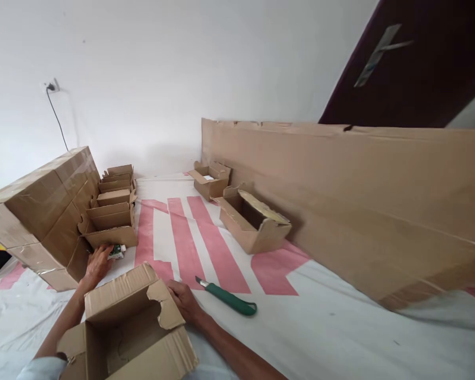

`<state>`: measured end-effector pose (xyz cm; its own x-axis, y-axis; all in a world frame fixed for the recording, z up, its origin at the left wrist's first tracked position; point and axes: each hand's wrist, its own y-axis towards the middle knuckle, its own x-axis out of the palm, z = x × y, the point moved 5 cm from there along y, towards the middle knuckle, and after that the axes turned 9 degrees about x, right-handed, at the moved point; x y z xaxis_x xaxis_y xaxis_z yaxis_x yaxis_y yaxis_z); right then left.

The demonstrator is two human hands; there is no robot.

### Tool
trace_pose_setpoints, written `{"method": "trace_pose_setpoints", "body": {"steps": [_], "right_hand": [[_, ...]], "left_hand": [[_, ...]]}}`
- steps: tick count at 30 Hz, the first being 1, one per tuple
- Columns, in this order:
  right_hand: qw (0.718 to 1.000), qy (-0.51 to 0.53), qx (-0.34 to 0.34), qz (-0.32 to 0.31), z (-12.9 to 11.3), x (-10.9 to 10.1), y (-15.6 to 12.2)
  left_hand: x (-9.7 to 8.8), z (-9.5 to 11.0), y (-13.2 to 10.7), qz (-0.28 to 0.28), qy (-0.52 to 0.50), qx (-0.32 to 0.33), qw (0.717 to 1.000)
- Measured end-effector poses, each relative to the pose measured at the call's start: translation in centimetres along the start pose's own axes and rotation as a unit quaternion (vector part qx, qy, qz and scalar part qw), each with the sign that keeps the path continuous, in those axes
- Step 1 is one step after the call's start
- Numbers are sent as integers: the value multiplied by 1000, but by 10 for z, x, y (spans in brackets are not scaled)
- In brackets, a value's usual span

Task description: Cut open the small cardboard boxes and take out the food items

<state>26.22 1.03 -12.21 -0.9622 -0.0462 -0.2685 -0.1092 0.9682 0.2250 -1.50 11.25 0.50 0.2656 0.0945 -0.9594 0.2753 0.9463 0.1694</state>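
Note:
My right hand (184, 302) is closed on the side of an open cardboard box (136, 327), tilted in front of me with its flaps spread; no contents show inside. My left hand (98, 265) reaches past this box to the foot of a row of boxes. Its fingers are curled at the left end of a small green-and-white carton (117, 252) lying on the cloth; part of the carton is hidden under them. A utility knife (231, 300) with a green handle lies right of my right hand, blade exposed.
Open cardboard boxes (116, 235) line up beside stacked taped cartons (59, 206) at left. Two more open boxes, one nearer (241, 224) and one farther (209, 187), stand by a long cardboard panel (340, 190). A striped cloth (221, 258) covers the surface.

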Motion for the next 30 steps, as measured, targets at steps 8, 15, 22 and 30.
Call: {"method": "trace_pose_setpoints", "body": {"steps": [8,15,22,30], "right_hand": [[1000,19,11,11,-1,1,-1],[998,52,30,16,-10,-5,-3],[991,120,49,35,-39,-28,-14],[959,267,-60,70,-160,-127,-58]], "left_hand": [[-77,-5,-67,54,-191,-5,980],[-132,60,-185,248,-173,-3,953],[-80,127,-232,248,-32,24,968],[-55,105,-245,238,-35,-9,971]]}}
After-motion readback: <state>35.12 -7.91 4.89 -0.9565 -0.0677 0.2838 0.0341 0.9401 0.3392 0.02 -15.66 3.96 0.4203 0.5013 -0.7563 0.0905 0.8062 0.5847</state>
